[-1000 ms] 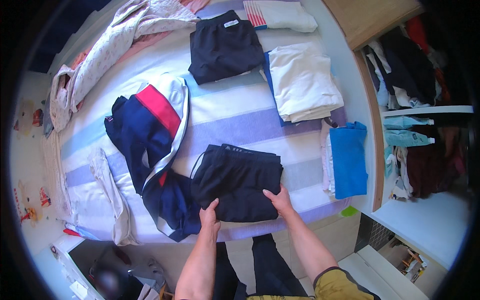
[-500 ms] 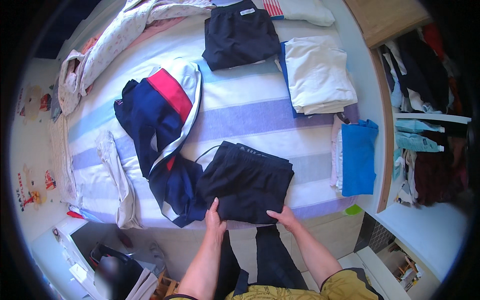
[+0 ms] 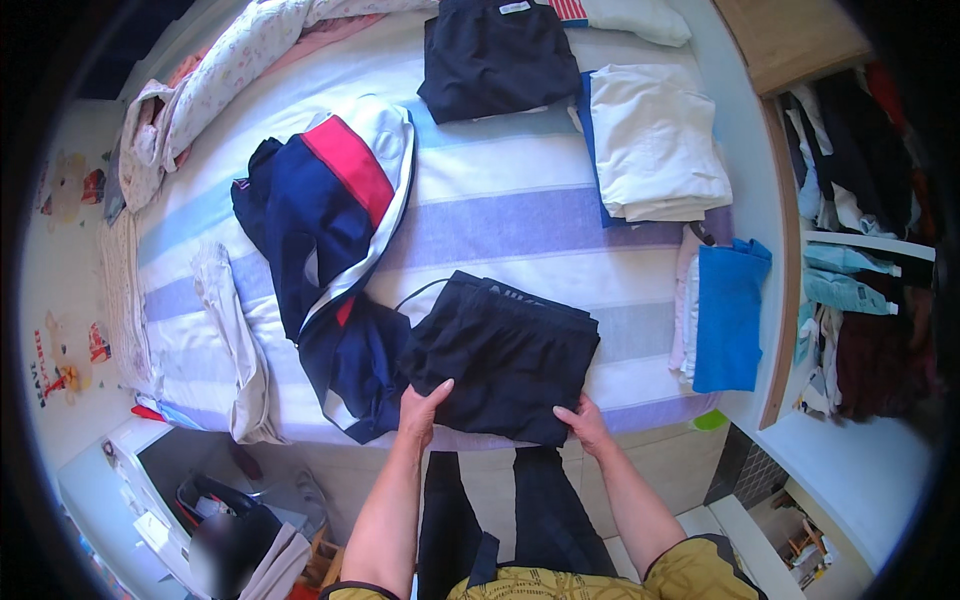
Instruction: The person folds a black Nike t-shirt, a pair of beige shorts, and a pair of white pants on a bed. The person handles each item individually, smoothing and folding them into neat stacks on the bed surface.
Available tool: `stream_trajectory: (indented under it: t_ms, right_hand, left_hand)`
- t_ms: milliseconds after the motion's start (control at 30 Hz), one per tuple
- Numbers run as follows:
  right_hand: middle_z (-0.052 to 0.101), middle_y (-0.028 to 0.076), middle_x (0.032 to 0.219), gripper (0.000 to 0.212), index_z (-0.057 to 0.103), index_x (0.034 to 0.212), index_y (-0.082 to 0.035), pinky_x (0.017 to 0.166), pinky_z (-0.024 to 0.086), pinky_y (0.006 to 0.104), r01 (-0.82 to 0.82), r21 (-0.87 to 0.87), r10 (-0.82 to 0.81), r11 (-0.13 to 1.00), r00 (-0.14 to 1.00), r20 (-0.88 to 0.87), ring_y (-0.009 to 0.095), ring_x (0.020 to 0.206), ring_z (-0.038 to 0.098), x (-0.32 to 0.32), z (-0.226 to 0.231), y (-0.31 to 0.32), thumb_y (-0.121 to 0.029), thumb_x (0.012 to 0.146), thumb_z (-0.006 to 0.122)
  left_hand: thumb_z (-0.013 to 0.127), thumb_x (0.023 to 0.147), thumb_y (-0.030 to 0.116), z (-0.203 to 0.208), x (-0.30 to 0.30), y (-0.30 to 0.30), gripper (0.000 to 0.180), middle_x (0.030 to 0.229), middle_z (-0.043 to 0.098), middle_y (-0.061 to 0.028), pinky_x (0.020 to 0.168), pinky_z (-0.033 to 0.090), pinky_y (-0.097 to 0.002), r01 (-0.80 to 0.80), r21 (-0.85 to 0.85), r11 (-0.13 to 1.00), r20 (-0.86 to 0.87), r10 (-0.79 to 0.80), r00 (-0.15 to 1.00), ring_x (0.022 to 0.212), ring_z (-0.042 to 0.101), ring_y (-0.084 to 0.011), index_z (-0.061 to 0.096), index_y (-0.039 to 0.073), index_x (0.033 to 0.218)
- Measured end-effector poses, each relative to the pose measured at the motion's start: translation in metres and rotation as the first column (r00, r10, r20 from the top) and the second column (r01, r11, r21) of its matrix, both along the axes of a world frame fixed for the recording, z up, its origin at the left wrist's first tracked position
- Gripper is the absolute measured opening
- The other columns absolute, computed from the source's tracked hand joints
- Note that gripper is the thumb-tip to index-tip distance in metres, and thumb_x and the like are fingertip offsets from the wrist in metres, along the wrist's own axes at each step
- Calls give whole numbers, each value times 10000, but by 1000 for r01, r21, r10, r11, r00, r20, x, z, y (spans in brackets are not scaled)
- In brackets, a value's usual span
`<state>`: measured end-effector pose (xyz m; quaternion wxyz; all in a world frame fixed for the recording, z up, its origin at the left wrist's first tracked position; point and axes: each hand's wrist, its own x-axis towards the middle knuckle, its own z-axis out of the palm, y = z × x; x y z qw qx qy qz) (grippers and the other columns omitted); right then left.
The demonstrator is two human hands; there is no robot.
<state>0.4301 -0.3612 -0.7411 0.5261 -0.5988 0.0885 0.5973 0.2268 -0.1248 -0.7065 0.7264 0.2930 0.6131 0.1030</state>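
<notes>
Folded black trousers with an elastic waistband lie at the bed's near edge, the waistband pointing away from me. A thin dark cord loops out at their upper left. My left hand grips their near left corner, thumb on top and fingers hidden under the cloth. At the near right corner my right hand pinches the cloth the same way. Just left of the trousers, partly touching them, a navy, red and white jacket lies crumpled across the bed.
The striped bedspread carries a folded black garment at the back, a folded white garment to its right, and folded blue cloth near the right edge. Light beige clothing lies left. Open shelves with clothes stand right.
My left hand has shifted up the trousers' left side, and my right hand sits slightly farther right. The trousers are turned a little clockwise. The view has shifted slightly.
</notes>
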Motion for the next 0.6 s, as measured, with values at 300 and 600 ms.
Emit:
stream_trajectory:
  t_ms: [300,600]
  right_hand:
    - [599,128,1191,646,463,1296,6,956,451,348,-42,-83,70,996,929,363,224,1089,578,12,1,38,-149,748,769]
    - [630,126,1167,519,512,1265,-6,914,471,342,-109,-117,148,987,899,411,215,1041,601,18,12,49,-120,794,698]
  left_hand:
    - [679,714,15,11,33,18,530,1163,628,-93,967,429,-315,462,346,816,-174,-429,887,1038,598,-220,527,-27,1220]
    - [575,745,-1,64,59,-19,604,919,631,-153,777,500,-436,832,494,254,-411,-775,481,886,616,-392,499,134,1329]
